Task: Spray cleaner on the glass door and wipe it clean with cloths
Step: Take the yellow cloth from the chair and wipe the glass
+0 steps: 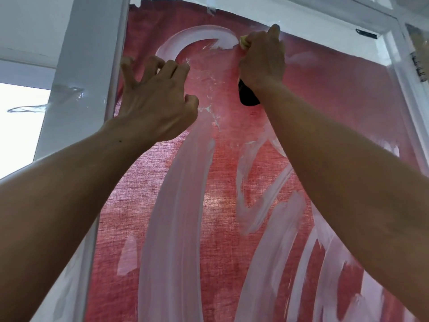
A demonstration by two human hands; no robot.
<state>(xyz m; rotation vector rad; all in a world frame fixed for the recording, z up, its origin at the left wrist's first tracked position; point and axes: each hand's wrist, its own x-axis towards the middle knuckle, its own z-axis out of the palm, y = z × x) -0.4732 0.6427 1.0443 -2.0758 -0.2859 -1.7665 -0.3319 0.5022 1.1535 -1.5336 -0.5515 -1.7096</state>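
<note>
The glass door (222, 228) fills the view, with a red curtain behind it and broad white streaks of smeared cleaner (176, 205) across the pane. My right hand (262, 59) is raised to the top of the glass and grips a small yellow cloth (313, 40), of which only a corner shows at the end of a curved white smear. My left hand (155, 94) has its fingers spread, fingertips touching the glass at the upper left, and holds nothing. A dark shape (248, 96) shows under my right wrist; I cannot tell what it is.
The white door frame (76, 89) runs up the left side and along the top (301, 17). A second white-framed pane (415, 66) stands at the right. Bright daylight comes through a window (21, 126) at the far left.
</note>
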